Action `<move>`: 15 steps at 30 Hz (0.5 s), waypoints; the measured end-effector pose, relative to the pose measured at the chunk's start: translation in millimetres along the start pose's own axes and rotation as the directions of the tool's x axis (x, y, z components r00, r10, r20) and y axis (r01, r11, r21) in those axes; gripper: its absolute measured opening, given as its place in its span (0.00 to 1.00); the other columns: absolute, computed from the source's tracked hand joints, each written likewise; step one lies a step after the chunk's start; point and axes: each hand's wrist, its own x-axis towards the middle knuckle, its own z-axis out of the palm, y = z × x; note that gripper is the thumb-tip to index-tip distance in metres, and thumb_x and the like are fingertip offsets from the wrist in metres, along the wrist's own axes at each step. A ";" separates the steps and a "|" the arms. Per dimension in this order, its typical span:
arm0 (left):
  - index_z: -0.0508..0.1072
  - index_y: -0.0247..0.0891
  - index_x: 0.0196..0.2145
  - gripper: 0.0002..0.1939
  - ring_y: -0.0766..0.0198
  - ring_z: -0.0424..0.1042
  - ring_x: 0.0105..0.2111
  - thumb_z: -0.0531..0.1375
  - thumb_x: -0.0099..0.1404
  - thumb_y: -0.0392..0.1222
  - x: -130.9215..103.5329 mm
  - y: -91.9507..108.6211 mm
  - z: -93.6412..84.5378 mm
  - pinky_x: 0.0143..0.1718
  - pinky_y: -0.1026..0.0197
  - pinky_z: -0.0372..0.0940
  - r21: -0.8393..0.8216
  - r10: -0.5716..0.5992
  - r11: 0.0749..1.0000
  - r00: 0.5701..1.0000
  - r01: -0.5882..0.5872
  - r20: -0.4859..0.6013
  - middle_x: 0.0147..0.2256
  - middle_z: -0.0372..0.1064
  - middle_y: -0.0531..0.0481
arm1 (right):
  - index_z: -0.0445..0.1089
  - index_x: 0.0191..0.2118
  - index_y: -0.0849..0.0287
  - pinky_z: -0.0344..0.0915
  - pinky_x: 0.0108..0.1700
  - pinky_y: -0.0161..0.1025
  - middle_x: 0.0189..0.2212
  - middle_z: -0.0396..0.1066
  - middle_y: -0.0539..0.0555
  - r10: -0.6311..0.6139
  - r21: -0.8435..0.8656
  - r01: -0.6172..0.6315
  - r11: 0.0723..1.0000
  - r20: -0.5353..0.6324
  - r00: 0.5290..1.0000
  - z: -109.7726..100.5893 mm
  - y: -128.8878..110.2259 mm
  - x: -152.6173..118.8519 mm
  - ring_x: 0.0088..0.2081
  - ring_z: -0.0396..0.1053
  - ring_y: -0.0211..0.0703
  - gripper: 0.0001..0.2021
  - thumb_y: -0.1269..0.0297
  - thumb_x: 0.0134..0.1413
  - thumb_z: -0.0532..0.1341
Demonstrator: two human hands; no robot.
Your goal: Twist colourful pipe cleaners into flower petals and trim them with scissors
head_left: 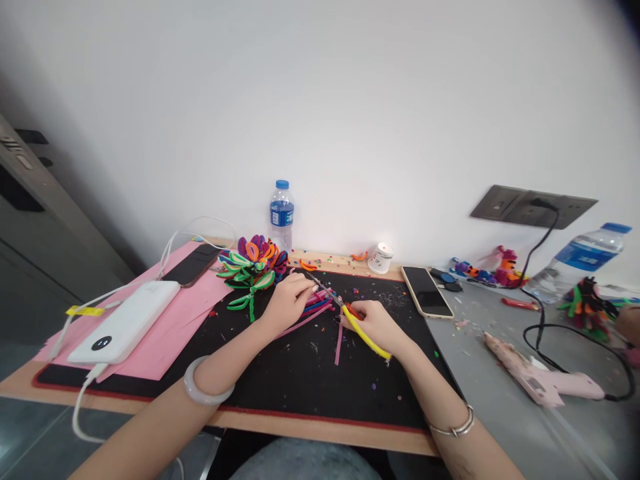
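Note:
My right hand (373,323) is closed around scissors (354,311) with orange-red on the grip; their metal blades point up and left towards my other hand. Along that hand's near side runs a curved yellow piece (367,337); I cannot tell whether it belongs to the scissors. My left hand (290,300) has its fingers pinched together by the blade tips, over a bundle of pink, purple and blue pipe cleaners (319,305). What sits between those fingertips is hidden. A short pink strip (338,343) lies below the blades on the black mat (300,387).
Left of the bundle stand multicoloured pipe-cleaner flowers (255,267). A power bank (125,323) and a phone (193,265) rest on pink sheets (173,343). A water bottle (282,217), paper cup (381,259), second phone (427,292) and pink glue gun (545,377) stand or lie around.

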 end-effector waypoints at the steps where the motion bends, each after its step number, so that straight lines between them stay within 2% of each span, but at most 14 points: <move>1: 0.72 0.36 0.29 0.10 0.61 0.65 0.31 0.51 0.62 0.36 0.4 -0.3 -0.2 0.36 0.59 0.60 -0.069 -0.033 0.997 0.999 0.034 0.004 0.28 0.67 0.48 | 0.54 0.17 0.59 0.43 0.20 0.31 0.17 0.46 0.44 -0.002 0.003 0.002 1.000 -0.001 1.000 -0.1 -0.6 -0.1 0.21 0.43 0.32 0.18 0.52 0.43 0.56; 4: 0.72 0.35 0.28 0.09 0.61 0.67 0.31 0.53 0.60 0.38 1.3 -2.2 -0.2 0.36 0.60 0.61 -0.278 -0.127 0.951 0.991 0.135 0.047 0.28 0.68 0.49 | 0.55 0.17 0.59 0.43 0.20 0.31 0.17 0.46 0.44 -0.007 0.019 0.007 1.000 -0.005 1.000 -0.5 -2.9 0.0 0.21 0.43 0.32 0.17 0.53 0.43 0.56; 6: 0.72 0.35 0.28 0.09 0.62 0.68 0.31 0.54 0.60 0.40 1.0 -3.7 0.8 0.35 0.61 0.61 -0.413 -0.179 0.888 0.979 0.204 0.098 0.27 0.69 0.50 | 0.55 0.17 0.60 0.44 0.20 0.31 0.17 0.46 0.43 -0.014 0.034 0.014 0.999 -0.004 1.000 -1.2 -4.6 -0.1 0.21 0.43 0.32 0.16 0.53 0.43 0.56; 10: 0.71 0.34 0.29 0.10 0.65 0.67 0.27 0.55 0.60 0.43 -1.0 -5.6 4.1 0.32 0.62 0.62 -0.634 -0.247 0.702 0.946 0.324 0.210 0.25 0.67 0.51 | 0.55 0.18 0.60 0.44 0.21 0.30 0.17 0.46 0.43 -0.041 0.048 0.041 0.998 0.000 0.999 -3.9 -7.2 -1.1 0.21 0.44 0.32 0.15 0.55 0.43 0.57; 15: 0.70 0.35 0.28 0.08 0.67 0.66 0.26 0.59 0.56 0.43 -2.3 -2.8 4.4 0.33 0.60 0.62 -0.785 -0.255 0.466 0.911 0.408 0.323 0.25 0.66 0.51 | 0.57 0.19 0.60 0.45 0.22 0.30 0.18 0.47 0.43 -0.086 0.029 0.086 0.996 -0.008 0.996 -6.3 -7.0 -1.9 0.21 0.44 0.32 0.13 0.57 0.43 0.58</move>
